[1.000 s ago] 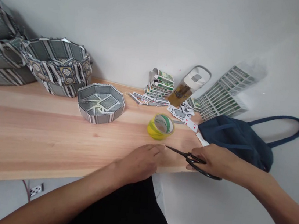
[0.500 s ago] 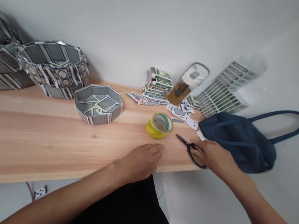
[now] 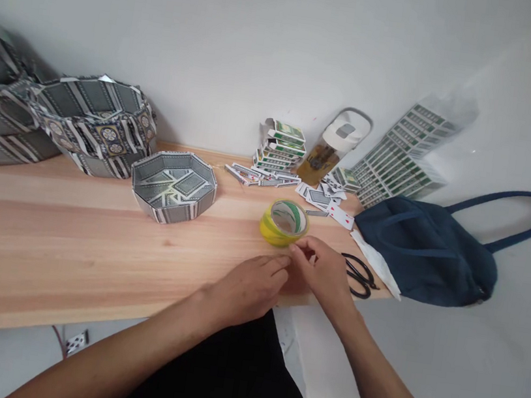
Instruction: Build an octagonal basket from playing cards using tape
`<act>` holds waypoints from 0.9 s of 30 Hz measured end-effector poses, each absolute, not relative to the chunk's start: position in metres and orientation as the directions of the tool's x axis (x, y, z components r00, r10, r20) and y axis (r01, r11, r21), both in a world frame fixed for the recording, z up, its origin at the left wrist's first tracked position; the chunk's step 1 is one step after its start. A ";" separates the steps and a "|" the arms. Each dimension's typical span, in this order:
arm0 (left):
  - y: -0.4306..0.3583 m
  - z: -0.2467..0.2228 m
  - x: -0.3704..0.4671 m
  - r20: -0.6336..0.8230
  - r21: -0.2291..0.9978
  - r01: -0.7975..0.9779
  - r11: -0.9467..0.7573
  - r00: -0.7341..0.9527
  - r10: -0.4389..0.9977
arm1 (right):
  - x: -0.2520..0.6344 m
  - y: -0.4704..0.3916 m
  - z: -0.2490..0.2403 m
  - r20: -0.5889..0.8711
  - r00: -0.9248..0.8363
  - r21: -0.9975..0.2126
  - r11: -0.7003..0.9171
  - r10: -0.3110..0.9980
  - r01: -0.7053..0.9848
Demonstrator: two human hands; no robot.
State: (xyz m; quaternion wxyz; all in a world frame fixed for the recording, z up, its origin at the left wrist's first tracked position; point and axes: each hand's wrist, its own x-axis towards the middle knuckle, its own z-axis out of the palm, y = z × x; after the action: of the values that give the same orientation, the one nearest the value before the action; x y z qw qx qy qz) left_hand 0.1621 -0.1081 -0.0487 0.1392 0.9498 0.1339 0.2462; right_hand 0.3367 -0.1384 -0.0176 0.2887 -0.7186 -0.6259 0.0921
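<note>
Close together in the head view, the left hand (image 3: 253,289) and right hand (image 3: 326,277) meet at the front of the worktop (image 3: 68,230). The right grip is narrow, thumb and forefinger pinched near the left fingertips; anything between them is too small to tell. The left fingers curl downward, and whether that grip is closed, I cannot tell. Just beyond the fingertips sits the yellow tape roll (image 3: 280,234), its round opening facing up. The black-handled scissors (image 3: 357,281) lie beside the right hand, partly hidden by it, near the white tissue (image 3: 377,264) and blue bag (image 3: 426,248). Farther back stand the bottle (image 3: 326,151) and stacked card boxes (image 3: 280,148); the octagonal card tray (image 3: 170,205) rests well to the left.
</note>
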 end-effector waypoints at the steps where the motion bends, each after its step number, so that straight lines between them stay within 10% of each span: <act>1: -0.108 -0.049 0.162 0.431 0.335 0.185 -0.924 0.842 0.325 | 0.338 -0.137 -0.019 0.193 0.219 -0.593 -0.064 0.956 0.802; 7: -0.109 -0.049 0.160 0.417 0.345 0.207 -0.915 0.840 0.347 | 0.349 -0.130 -0.028 0.005 0.248 -0.802 -0.144 0.969 0.580; 27: -0.116 -0.043 0.158 0.353 0.306 0.000 -0.952 0.929 0.113 | 0.350 -0.127 -0.030 0.047 0.241 -0.739 -0.128 0.969 0.661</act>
State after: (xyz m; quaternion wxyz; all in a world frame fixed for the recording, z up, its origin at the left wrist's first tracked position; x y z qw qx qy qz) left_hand 0.1583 -0.1156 -0.0434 0.1520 0.9702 0.0290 0.1863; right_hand 0.3504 -0.1267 -0.0301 0.3320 -0.7144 -0.5706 0.2322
